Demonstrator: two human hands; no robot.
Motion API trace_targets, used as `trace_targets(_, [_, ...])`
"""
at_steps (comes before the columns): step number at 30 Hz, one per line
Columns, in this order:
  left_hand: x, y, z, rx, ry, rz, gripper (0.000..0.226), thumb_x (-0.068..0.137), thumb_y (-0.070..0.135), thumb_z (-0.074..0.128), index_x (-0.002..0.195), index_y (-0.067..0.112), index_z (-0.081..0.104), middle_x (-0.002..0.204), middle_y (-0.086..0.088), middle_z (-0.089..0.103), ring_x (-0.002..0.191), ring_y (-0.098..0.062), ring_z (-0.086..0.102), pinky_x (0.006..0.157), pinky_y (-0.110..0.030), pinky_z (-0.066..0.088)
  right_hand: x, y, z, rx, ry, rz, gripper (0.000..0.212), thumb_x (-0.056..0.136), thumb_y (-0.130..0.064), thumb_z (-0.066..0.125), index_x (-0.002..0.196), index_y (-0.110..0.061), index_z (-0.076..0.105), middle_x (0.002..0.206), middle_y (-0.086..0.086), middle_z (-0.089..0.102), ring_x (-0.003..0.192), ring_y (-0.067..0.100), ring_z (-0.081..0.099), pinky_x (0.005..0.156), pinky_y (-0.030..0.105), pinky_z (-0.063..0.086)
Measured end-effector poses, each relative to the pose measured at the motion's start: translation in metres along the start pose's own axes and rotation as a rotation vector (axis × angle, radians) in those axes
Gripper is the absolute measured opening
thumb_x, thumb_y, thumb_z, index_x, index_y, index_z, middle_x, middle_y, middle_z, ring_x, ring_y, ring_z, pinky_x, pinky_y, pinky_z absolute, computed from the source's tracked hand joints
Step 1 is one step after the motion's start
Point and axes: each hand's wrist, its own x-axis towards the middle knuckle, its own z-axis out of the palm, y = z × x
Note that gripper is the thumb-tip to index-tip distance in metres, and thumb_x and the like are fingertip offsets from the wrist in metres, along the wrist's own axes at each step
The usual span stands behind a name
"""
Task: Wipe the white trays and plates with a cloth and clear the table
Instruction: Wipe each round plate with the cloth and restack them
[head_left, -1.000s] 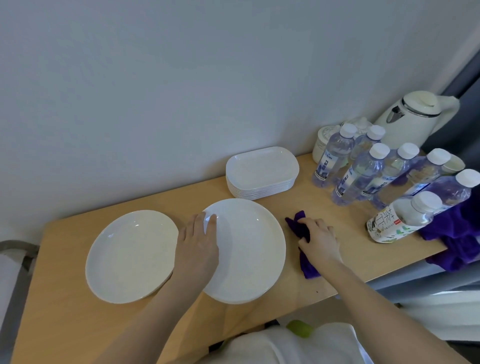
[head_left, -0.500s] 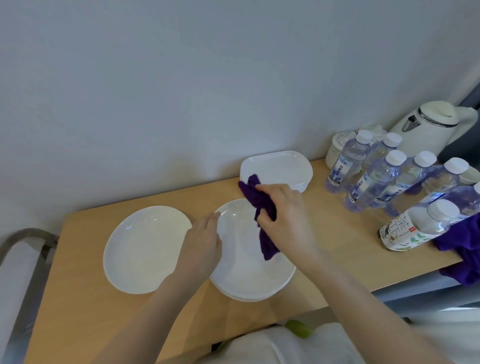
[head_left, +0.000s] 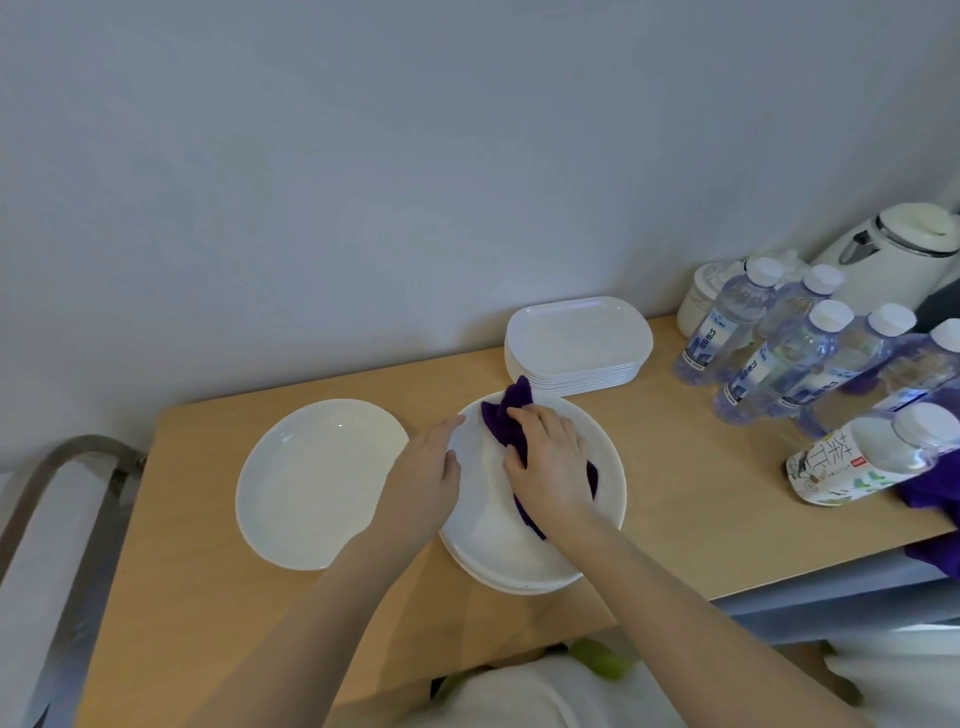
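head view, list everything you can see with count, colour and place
table: one, light wood, against the wall
round plates: a stack, white, centre front
oval plate: one, white, left of the stack
trays: a stack, white, by the wall
cloth: one, purple, on the top round plate
water bottles: at least five, clear with white caps, right
tea bottle: one, white label, lying at right edge
kettle: one, white, far right
jar: one, white, behind the bottles
left hand: rests on the plate rim
right hand: grips the cloth
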Motion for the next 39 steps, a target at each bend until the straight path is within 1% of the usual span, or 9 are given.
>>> trace_targets(5, [0.001,0.003,-0.003,-0.097,0.004,0.046,0.036,0.1,0.018,0.037,0.134,0.02,0.048,0.124,0.006,0.059,0.112,-0.009,0.053,0.091,-0.022,0.041,-0.006,-0.017,0.009,-0.118,-0.087,-0.176,0.046,0.091,-0.028,0.049,0.137,-0.027,0.045,0.141,-0.01,0.045,0.127,0.012,0.039,0.103,0.032,0.027])
trace_targets(9, [0.003,0.004,-0.001,-0.052,0.01,0.041,0.03,0.099,0.02,0.037,0.123,0.017,0.054,0.107,0.003,0.063,0.1,-0.016,0.058,0.086,-0.032,0.047,-0.02,-0.021,0.007,-0.14,-0.158,-0.253,0.036,0.089,-0.029,0.047,0.125,-0.028,0.05,0.126,-0.014,0.053,0.117,0.013,0.044,0.094,0.032,0.03])
trace_targets(12, [0.002,0.003,0.002,0.097,0.023,0.019,0.035,0.099,0.015,0.037,0.131,0.013,0.051,0.122,-0.004,0.06,0.112,-0.021,0.054,0.091,-0.027,0.041,-0.035,-0.018,0.001,-0.101,-0.315,-0.357,0.031,0.084,-0.026,0.049,0.114,-0.027,0.053,0.116,-0.016,0.055,0.112,0.013,0.044,0.088,0.03,0.028])
trace_targets(15, [-0.002,0.005,0.003,0.216,0.019,0.038,0.041,0.096,0.007,0.039,0.137,0.009,0.046,0.142,-0.004,0.048,0.125,-0.02,0.047,0.098,-0.027,0.037,-0.046,-0.005,-0.014,-0.051,-0.459,-0.399,0.041,0.08,-0.023,0.052,0.119,-0.033,0.051,0.12,-0.02,0.053,0.115,0.006,0.039,0.094,0.027,0.026])
trace_targets(20, [-0.004,0.004,0.002,0.396,-0.012,0.124,0.048,0.085,-0.007,0.048,0.132,0.001,0.049,0.141,-0.013,0.048,0.12,-0.027,0.052,0.088,-0.035,0.045,-0.048,0.016,-0.04,-0.133,-0.543,-0.43,0.043,0.081,-0.018,0.053,0.12,-0.037,0.054,0.125,-0.024,0.05,0.118,0.003,0.04,0.094,0.024,0.026])
trace_targets(24, [-0.009,0.001,0.001,0.429,-0.037,0.156,0.052,0.063,-0.019,0.064,0.113,-0.005,0.062,0.128,-0.021,0.058,0.099,-0.033,0.065,0.067,-0.036,0.053,-0.037,0.021,-0.049,-0.246,-0.486,-0.347,0.043,0.086,-0.02,0.049,0.125,-0.037,0.05,0.127,-0.02,0.046,0.118,0.009,0.039,0.092,0.029,0.031])
trace_targets(27, [-0.011,0.001,0.0,0.458,-0.037,0.157,0.053,0.06,-0.018,0.068,0.11,-0.002,0.065,0.128,-0.018,0.059,0.099,-0.031,0.066,0.065,-0.034,0.053,-0.024,0.027,-0.051,-0.357,-0.373,-0.214,0.044,0.089,-0.022,0.045,0.131,-0.035,0.044,0.131,-0.015,0.043,0.122,0.016,0.037,0.094,0.032,0.031])
trace_targets(32, [-0.01,0.001,0.0,0.467,-0.041,0.136,0.055,0.079,-0.011,0.05,0.132,0.007,0.05,0.152,-0.009,0.032,0.125,-0.027,0.048,0.085,-0.034,0.044,-0.004,0.03,-0.035,-0.471,-0.136,-0.093,0.04,0.094,-0.019,0.039,0.134,-0.026,0.042,0.134,-0.006,0.044,0.12,0.022,0.038,0.097,0.031,0.029])
trace_targets(39, [-0.011,0.008,0.007,0.296,0.038,0.149,0.04,0.091,0.002,0.05,0.131,0.003,0.051,0.144,-0.013,0.043,0.129,-0.026,0.045,0.103,-0.032,0.038,0.013,0.005,-0.005,-0.291,-0.067,-0.23,0.04,0.089,-0.015,0.05,0.128,-0.022,0.054,0.13,-0.003,0.053,0.122,0.021,0.045,0.1,0.036,0.031])
